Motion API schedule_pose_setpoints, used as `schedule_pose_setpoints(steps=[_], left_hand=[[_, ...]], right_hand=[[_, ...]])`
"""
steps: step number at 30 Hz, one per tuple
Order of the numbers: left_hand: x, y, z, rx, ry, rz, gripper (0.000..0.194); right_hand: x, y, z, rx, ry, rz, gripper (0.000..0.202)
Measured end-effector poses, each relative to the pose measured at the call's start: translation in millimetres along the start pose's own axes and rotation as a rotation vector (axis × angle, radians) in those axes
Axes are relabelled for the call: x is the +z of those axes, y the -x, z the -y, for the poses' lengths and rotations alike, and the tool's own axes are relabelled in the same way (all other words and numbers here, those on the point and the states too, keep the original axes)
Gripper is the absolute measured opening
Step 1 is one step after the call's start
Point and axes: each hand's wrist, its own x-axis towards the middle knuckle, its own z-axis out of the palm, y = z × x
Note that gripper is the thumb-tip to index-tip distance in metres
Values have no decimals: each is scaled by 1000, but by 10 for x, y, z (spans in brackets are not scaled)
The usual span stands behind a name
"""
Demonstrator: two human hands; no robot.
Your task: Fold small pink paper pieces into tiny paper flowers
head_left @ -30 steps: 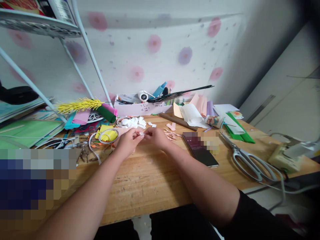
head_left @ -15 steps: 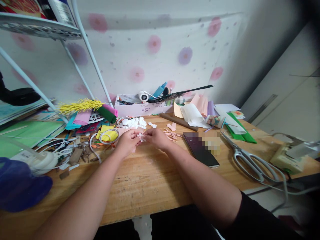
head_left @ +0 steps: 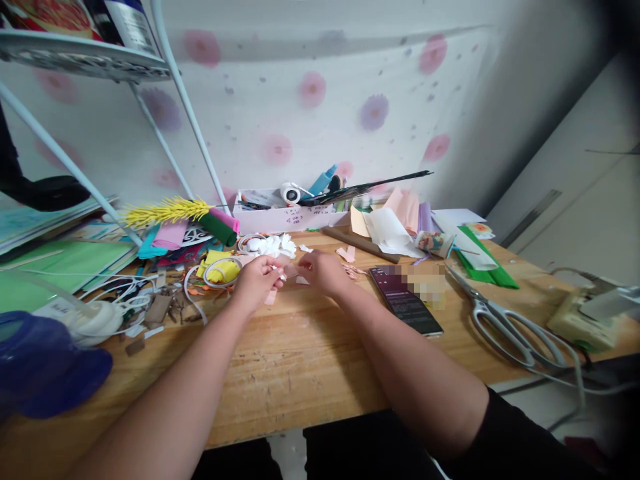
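My left hand is closed, its thumb and fingers pinching a small white paper piece. A short gap to the right, my right hand hovers with fingers bent and pointing at the left; whether anything sits in its fingertips is too small to make out. Just below those fingertips a white scrap lies on the wood. Behind my left hand is a heap of white paper pieces. A pale pink strip pokes out beneath that hand, and more pink strips lie beyond my right hand.
A phone and large scissors rest on the right of the wooden table. Yellow crepe paper, cables and a blue object crowd the left. At the back stands a white box of tools near a shelf rack.
My hands have come apart: the right one has drawn away from the white piece, which stays in my left fingers. The phone's screen has lit up. The view has shifted slightly.
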Motion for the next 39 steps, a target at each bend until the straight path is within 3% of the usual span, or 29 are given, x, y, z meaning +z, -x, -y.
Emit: schedule_pose_setpoints(steps=[6, 15, 20, 24, 27, 30, 34, 39], left_hand=[[38, 48, -73, -20, 207, 7, 23], [28, 65, -96, -124, 335, 134, 22], [23, 57, -70, -76, 438, 190, 17], [-12, 26, -49, 29, 430, 88, 16], [-60, -9, -33, 71, 351, -7, 19], [-96, -36, -10, 93, 260, -55, 19], [-110, -39, -7, 116, 205, -126, 24], [-150, -25, -68, 37, 197, -252, 33]], right_hand=[[101, -9, 99, -178, -484, -33, 20], [186, 8, 119, -156, -409, -271, 5], [229, 22, 187, -133, -385, -317, 5], [191, -27, 117, -129, -431, -321, 9], [119, -93, -73, -16, -390, -370, 14], [73, -120, -250, 114, -210, -253, 14], [74, -79, -287, 64, -4, -21, 15], [70, -71, -255, 89, 110, -44, 21]])
